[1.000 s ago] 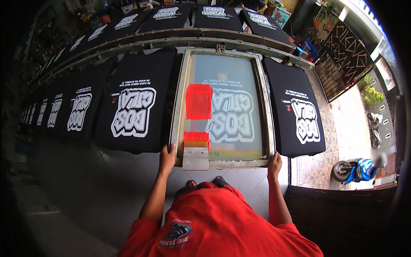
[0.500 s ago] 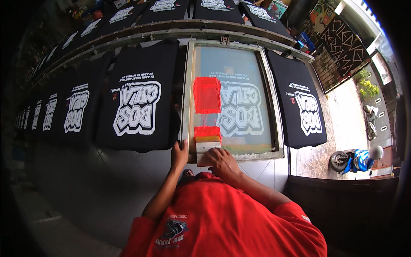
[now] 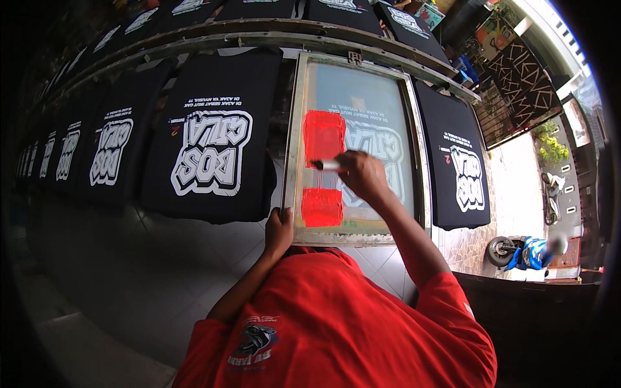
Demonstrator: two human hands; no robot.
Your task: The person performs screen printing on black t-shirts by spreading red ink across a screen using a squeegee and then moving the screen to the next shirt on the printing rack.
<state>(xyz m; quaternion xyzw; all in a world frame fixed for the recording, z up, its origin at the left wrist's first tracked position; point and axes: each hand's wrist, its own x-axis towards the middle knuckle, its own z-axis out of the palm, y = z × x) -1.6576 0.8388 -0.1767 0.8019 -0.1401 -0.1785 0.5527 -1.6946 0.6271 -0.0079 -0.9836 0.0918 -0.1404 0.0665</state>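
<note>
A screen-printing frame [image 3: 419, 149] lies over a black shirt, with pale printed lettering showing through its mesh and two thick patches of red ink [image 3: 321, 207] on its left side. My left hand [image 3: 279, 229] grips the frame's lower left edge. My right hand [image 3: 365, 174] holds a squeegee [image 3: 326, 164] over the upper red patch, its dark blade at the left end and its light part running into my fingers.
Black shirts with white prints [image 3: 239, 77] lie in a curving row beside the frame, with another row behind a metal rail [image 3: 246, 42]. At the right are a dark lettered gate [image 3: 517, 84], green plants [image 3: 546, 139] and a blue motorbike [image 3: 530, 252].
My right hand went from the frame's lower right edge to the squeegee, then lifted it and carried it up to the upper red patch. My left hand stayed on the frame.
</note>
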